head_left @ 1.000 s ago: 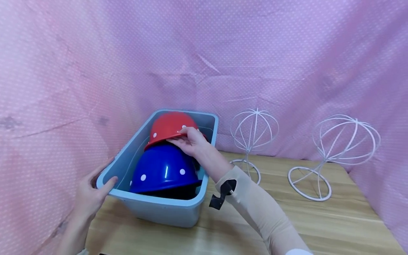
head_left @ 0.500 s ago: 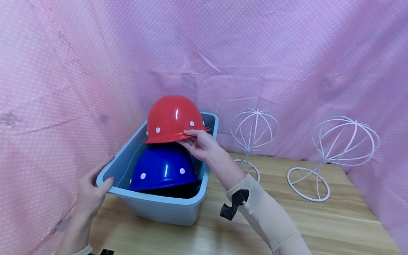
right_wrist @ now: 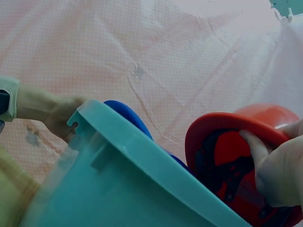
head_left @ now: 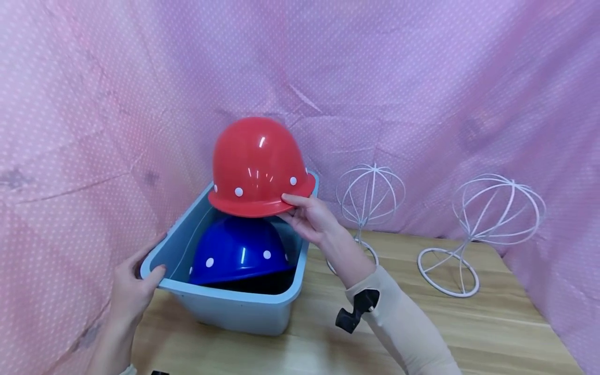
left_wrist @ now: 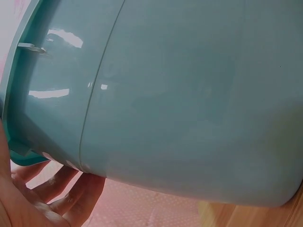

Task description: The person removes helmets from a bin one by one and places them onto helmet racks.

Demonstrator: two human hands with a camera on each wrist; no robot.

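A red hard hat with white dots is held by its brim in my right hand, thumb on top and fingers beneath. It hangs dome-up above the blue-grey plastic bin. The right wrist view shows dark straps inside the red hard hat. A blue hard hat lies inside the bin, below the red one. My left hand grips the bin's near left corner, thumb over the rim. In the left wrist view the fingers of my left hand curl against the bin's outer wall.
Two white wire stands with globe-shaped tops, a nearer-to-bin stand and a far-right stand, are on the wooden table right of the bin. A pink dotted cloth hangs behind and at both sides.
My right hand has lifted the red hard hat up out of the bin and slightly to the right. The left hand stays on the bin's corner, and the blue hard hat has not moved.
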